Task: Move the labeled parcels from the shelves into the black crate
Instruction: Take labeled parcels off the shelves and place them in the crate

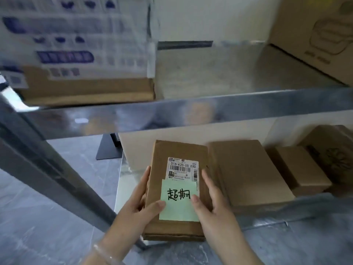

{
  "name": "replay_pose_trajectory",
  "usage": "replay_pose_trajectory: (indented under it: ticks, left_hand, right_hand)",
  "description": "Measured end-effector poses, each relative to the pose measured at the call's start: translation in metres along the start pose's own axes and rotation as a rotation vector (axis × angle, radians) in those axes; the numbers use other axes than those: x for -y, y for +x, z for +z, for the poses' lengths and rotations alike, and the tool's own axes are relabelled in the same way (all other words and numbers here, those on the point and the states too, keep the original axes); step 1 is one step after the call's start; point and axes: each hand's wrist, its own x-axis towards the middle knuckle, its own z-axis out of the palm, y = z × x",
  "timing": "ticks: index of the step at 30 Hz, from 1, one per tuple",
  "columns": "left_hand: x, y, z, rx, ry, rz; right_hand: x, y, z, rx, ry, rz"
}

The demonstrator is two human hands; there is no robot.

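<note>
Parcel (177,188), one, gripped by two hands (136,199) (213,205); three brown boxes (248,169) beside.

Two hands (136,205) (214,209), one labelled parcel (177,150), three unlabelled boxes (248,169) (301,169) (332,150) beside it, two printed cartons (76,44) (315,31) above

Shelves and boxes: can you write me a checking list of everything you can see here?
Surface: shiny metal lower shelf, with the upper shelf above it.
Job's things: labeled parcel with a printed label and a green note, sticking out past the shelf front; black crate not in view.
Clutter: flat plain box, small plain box and printed box to its right; blue-printed box and big brown box up top.
Hands: left hand and right hand grip the parcel's sides, thumbs on the note.
Cables: nothing seen.
Surroundings: grey tiled floor, white wall.
</note>
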Motion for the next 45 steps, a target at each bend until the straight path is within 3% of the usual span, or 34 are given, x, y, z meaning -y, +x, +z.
replay_pose_trajectory:
  ticks: [4, 15, 22, 29, 41, 45]
  left_hand:
    - [-0.04, -0.027, 0.016, 0.03, 0.026, -0.038]
    - [-0.144, -0.127, 0.11, 0.41, 0.374, -0.159]
    - [-0.207, -0.197, 0.192, 0.691, 0.642, 0.068]
    - [-0.258, -0.284, 0.28, 1.067, 0.738, 0.394]
    - [-0.25, -0.482, 0.464, 1.581, 0.59, 0.652]
    - [-0.241, -0.545, 0.518, 1.729, 0.525, 0.64]
  right_hand:
    - [0.034, -0.024, -0.021, -0.032, -0.001, 0.014]
    - [0.131, -0.18, -0.119, -0.276, -0.065, 0.279]
    - [0.196, -0.287, -0.189, -0.601, -0.102, 0.226]
    - [0.238, -0.418, -0.233, -0.998, -0.017, 0.173]
    - [0.243, -0.646, -0.32, -1.577, -0.008, 0.157]
    - [0.24, -0.709, -0.346, -1.716, -0.033, 0.152]
